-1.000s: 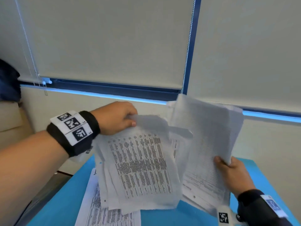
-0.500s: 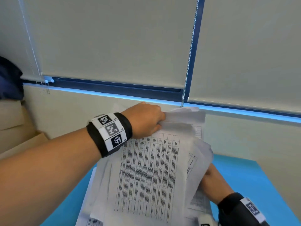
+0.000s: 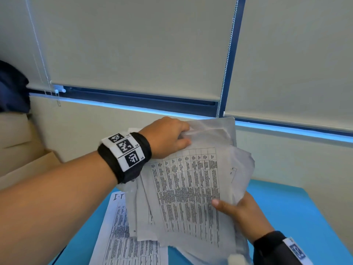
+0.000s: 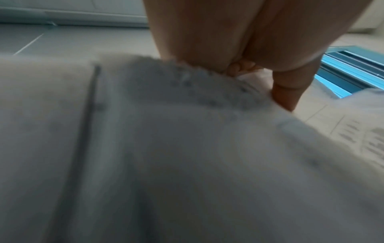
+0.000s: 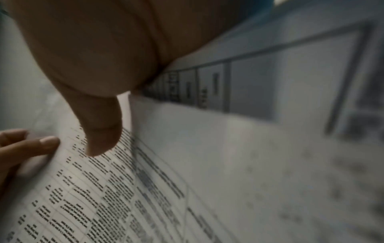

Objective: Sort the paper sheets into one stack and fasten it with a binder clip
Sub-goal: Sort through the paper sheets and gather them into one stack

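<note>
I hold a loose bundle of printed paper sheets (image 3: 191, 192) up above the blue table (image 3: 298, 217). My left hand (image 3: 172, 138) grips the bundle's top edge, fingers curled over it; the left wrist view shows the left hand (image 4: 245, 69) curled on blurred paper (image 4: 166, 148). My right hand (image 3: 240, 211) pinches the bundle's right side, thumb on the printed front; the right wrist view shows the thumb of the right hand (image 5: 99, 131) pressing a table-printed sheet (image 5: 104, 197). One more printed sheet (image 3: 124, 243) lies flat on the table below. No binder clip is in view.
A wall with window blinds (image 3: 133, 44) and a bead cord (image 3: 227, 58) stands behind the table. Cardboard boxes (image 3: 17, 146) and a dark cloth (image 3: 11, 88) sit at the left. Bare blue surface shows to the right of my hands.
My left hand carried its sheets to the right and laid them onto the sheets in my right hand. The two bundles are now one, and my right thumb has come over the front page.
</note>
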